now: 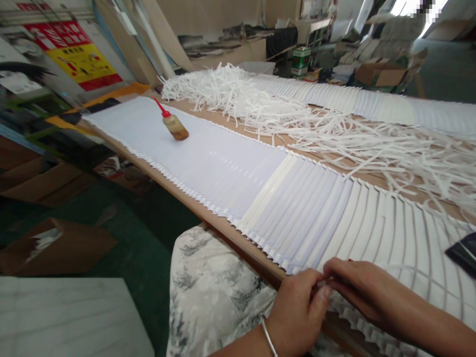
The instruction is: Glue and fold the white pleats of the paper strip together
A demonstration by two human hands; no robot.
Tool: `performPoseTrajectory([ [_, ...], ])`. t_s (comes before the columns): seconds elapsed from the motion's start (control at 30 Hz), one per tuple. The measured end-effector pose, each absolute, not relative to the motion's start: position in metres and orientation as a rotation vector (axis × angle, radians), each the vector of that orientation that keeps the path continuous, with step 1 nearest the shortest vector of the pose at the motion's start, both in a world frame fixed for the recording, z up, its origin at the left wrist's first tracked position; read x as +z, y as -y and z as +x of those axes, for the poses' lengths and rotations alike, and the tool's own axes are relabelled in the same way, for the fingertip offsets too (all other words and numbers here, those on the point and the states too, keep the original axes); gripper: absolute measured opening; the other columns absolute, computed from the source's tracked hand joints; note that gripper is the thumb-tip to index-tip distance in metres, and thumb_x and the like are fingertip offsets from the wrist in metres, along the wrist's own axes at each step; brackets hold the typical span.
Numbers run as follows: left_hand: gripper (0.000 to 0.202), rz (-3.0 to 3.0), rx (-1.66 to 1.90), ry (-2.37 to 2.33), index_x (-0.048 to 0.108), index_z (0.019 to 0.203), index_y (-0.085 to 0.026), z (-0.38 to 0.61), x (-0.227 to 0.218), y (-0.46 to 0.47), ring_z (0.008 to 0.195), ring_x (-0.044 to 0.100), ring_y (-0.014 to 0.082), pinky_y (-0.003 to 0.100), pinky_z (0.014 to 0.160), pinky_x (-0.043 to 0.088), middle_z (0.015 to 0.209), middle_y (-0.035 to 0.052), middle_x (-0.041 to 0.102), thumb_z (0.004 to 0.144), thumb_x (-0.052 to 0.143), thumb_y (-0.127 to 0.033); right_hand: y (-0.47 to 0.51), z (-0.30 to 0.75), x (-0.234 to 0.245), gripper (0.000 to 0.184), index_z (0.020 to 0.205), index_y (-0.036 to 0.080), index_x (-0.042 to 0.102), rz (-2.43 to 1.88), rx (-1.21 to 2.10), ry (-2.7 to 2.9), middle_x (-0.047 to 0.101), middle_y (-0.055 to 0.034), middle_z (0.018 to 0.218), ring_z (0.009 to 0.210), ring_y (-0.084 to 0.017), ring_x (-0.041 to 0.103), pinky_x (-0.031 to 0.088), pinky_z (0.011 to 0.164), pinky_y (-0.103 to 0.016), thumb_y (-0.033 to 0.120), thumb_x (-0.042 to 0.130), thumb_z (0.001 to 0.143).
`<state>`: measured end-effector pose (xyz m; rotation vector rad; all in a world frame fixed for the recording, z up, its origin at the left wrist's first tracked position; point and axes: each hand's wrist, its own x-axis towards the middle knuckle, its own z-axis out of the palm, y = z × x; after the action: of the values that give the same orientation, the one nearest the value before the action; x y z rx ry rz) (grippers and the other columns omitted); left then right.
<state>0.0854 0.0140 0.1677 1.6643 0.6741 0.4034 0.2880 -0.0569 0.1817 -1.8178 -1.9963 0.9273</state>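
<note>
Progress stood near halfway: sheets (208, 158) leftward lay peeled, strips (401, 233) rightward kept their backing. My left hand (299, 307) and right hand (353, 287) pinched one strip's end at the counter (178, 191) edge.

A: What sort of place is this?

B: A workshop. A long brown wooden workbench (174, 186) carries rows of overlapped white paper strips (230, 163) and a loose heap of white paper offcuts (297, 119).

A: Anything else?

B: Flattened brown cardboard boxes (55, 245) on the green floor, leaning boards, a red-and-yellow notice poster (80, 57).
</note>
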Motion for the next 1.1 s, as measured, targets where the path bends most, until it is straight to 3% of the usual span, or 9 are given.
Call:
performPoseTrajectory([
  [0.07, 0.031, 1.586, 0.361, -0.704, 0.064, 0.080, -0.020, 0.080, 0.169, -0.017, 0.059, 0.059, 0.0145, 0.026, 0.064, 0.045, 0.062, -0.0013, 0.060, 0.104, 0.048, -0.032, 0.046, 0.282, 0.184, 0.022, 0.106, 0.025, 0.064, -1.824, 1.004, 1.981, 0.076, -0.0040, 0.086, 0.076, -0.020, 0.072, 0.050, 0.068, -0.029, 0.039, 0.047, 0.105],
  [0.13, 0.038, 1.504, 0.352, -0.746, 0.061, 0.074, -0.020, 0.074, 0.166, -0.018, 0.054, 0.057, 0.0131, 0.025, 0.062, 0.044, 0.057, -0.0025, 0.056, 0.106, 0.047, -0.036, 0.039, 0.288, 0.188, 0.026, 0.107, 0.025, 0.066, -1.833, 1.043, 1.969, 0.076, -0.0039, 0.085, 0.076, -0.020, 0.071, 0.049, 0.069, -0.030, 0.044, 0.048, 0.106],
  [0.27, 0.032, 1.275, 0.362, -0.892, 0.061, 0.078, -0.019, 0.068, 0.154, -0.014, 0.048, 0.054, 0.0107, 0.022, 0.053, 0.041, 0.059, -0.0021, 0.061, 0.102, 0.054, -0.040, 0.026, 0.302, 0.188, 0.035, 0.089, 0.024, 0.069, -1.869, 1.047, 1.944, 0.073, -0.0025, 0.078, 0.069, -0.017, 0.066, 0.047, 0.065, -0.029, 0.051, 0.051, 0.103],
  [0.47, 0.031, 1.122, 0.349, -0.934, 0.060, 0.087, -0.019, 0.062, 0.146, -0.016, 0.042, 0.051, 0.0084, 0.018, 0.044, 0.037, 0.062, -0.0030, 0.063, 0.100, 0.056, -0.046, 0.001, 0.297, 0.174, 0.032, 0.088, 0.026, 0.075, -1.891, 0.979, 1.999, 0.074, -0.0020, 0.074, 0.066, -0.018, 0.066, 0.045, 0.063, -0.028, 0.049, 0.057, 0.098],
  [0.7, 0.027, 1.412, 0.417, -1.002, 0.065, 0.092, -0.018, 0.040, 0.146, -0.024, 0.052, 0.057, 0.0106, 0.020, 0.053, 0.043, 0.062, -0.0025, 0.062, 0.104, 0.052, -0.038, -0.030, 0.295, 0.170, 0.025, 0.084, 0.027, 0.077, -1.994, 0.814, 2.076, 0.075, -0.0006, 0.071, 0.062, -0.017, 0.066, 0.041, 0.060, -0.028, 0.045, 0.062, 0.092],
  [0.8, 0.026, 1.678, 0.474, -1.001, 0.070, 0.096, -0.018, 0.035, 0.146, -0.024, 0.065, 0.066, 0.0135, 0.023, 0.062, 0.049, 0.072, 0.0009, 0.070, 0.105, 0.051, -0.033, -0.038, 0.297, 0.173, 0.024, 0.084, 0.028, 0.077, -2.046, 0.800, 2.082, 0.076, -0.0006, 0.072, 0.063, -0.018, 0.067, 0.042, 0.060, -0.029, 0.046, 0.062, 0.092],
  [0.97, 0.024, 2.040, 0.576, -0.897, 0.069, 0.117, -0.018, 0.034, 0.145, -0.025, 0.094, 0.077, 0.0183, 0.029, 0.087, 0.060, 0.107, 0.0060, 0.080, 0.107, 0.048, -0.023, -0.046, 0.299, 0.178, 0.023, 0.082, 0.027, 0.076, -2.075, 0.800, 2.110, 0.076, -0.0011, 0.071, 0.063, -0.018, 0.067, 0.042, 0.059, -0.029, 0.044, 0.063, 0.091],
  [1.1, 0.034, 2.354, 0.430, -0.860, 0.062, 0.136, -0.017, 0.034, 0.144, -0.032, 0.089, 0.077, 0.0187, 0.031, 0.085, 0.063, 0.101, 0.0068, 0.079, 0.107, 0.046, -0.021, -0.050, 0.300, 0.178, 0.021, 0.084, 0.027, 0.077, -2.089, 0.842, 2.131, 0.076, -0.0014, 0.073, 0.065, -0.020, 0.068, 0.043, 0.061, -0.030, 0.043, 0.064, 0.091],
])
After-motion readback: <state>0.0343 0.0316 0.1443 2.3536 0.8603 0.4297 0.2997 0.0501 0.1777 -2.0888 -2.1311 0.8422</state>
